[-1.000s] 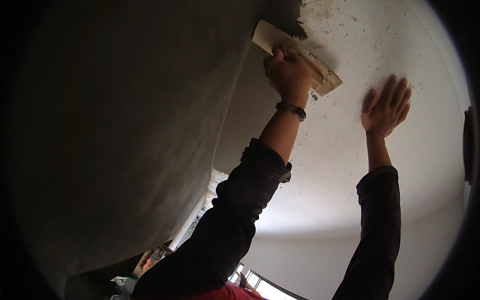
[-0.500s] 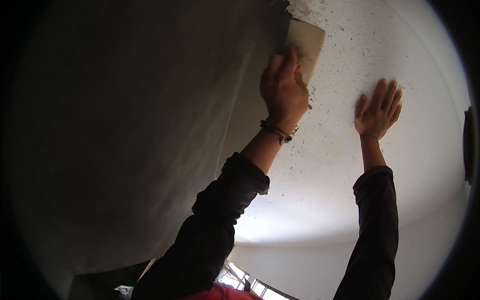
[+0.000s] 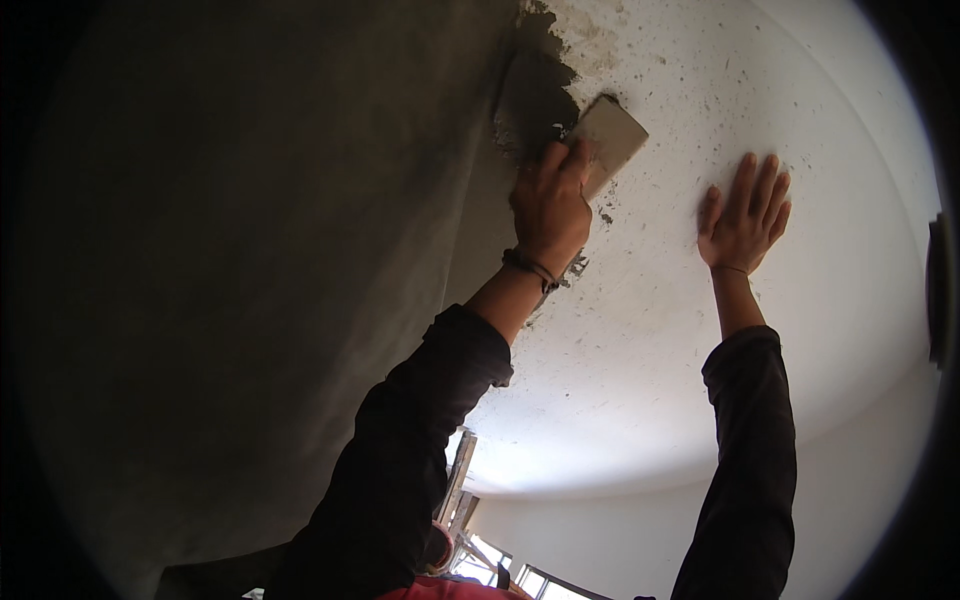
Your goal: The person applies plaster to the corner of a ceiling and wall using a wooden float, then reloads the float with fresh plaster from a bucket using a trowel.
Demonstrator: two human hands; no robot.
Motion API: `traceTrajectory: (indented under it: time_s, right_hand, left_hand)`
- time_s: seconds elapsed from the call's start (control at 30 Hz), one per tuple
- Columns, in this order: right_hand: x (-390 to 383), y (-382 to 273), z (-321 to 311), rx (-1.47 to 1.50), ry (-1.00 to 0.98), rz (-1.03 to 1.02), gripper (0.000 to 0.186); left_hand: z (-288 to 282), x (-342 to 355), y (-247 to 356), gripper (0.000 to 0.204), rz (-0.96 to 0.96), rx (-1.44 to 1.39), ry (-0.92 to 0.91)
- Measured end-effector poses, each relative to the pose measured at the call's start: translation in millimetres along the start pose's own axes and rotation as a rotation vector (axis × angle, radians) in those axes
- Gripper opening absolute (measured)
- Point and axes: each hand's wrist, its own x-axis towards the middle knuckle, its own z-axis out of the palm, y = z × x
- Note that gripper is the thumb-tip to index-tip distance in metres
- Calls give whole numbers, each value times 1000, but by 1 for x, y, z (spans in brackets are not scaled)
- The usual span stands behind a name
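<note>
My left hand [image 3: 550,200] grips a flat, pale plastering trowel [image 3: 616,135], its blade angled up and to the right against the speckled white surface overhead [image 3: 680,110]. Beside the blade is a ragged patch of dark grey mortar [image 3: 530,75], with more grey flecks near my wrist. My right hand [image 3: 743,215] lies flat on the white surface to the right, fingers spread and holding nothing. The trowel's handle is hidden by my left hand.
A shadowed grey surface [image 3: 250,250] fills the left of the view, meeting the white one along a seam. Wooden posts [image 3: 456,475] stand far below, near windows [image 3: 540,588] in a white wall [image 3: 590,525]. A dark object [image 3: 935,290] is at the right rim.
The trowel has turned from a long diagonal to a steeper angle, and my left hand has moved down the picture, uncovering more dark mortar. My right hand appears slightly further left, still flat.
</note>
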Motion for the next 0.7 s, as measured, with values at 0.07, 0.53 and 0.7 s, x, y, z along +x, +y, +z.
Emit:
traceTrajectory:
  time_s: [0.07,0.53,0.7]
  right_hand:
    - [7,1,-4,-3,-4,20,68]
    - [5,-4,-12,-100,-89,29,67]
    - [7,-1,-7,-83,-55,12,68]
  left_hand:
    - [-16,-1,12,39,26,-131,12]
    - [-21,72,-38,30,-54,119,147]
    - [-26,62,-20,25,133,3,-7]
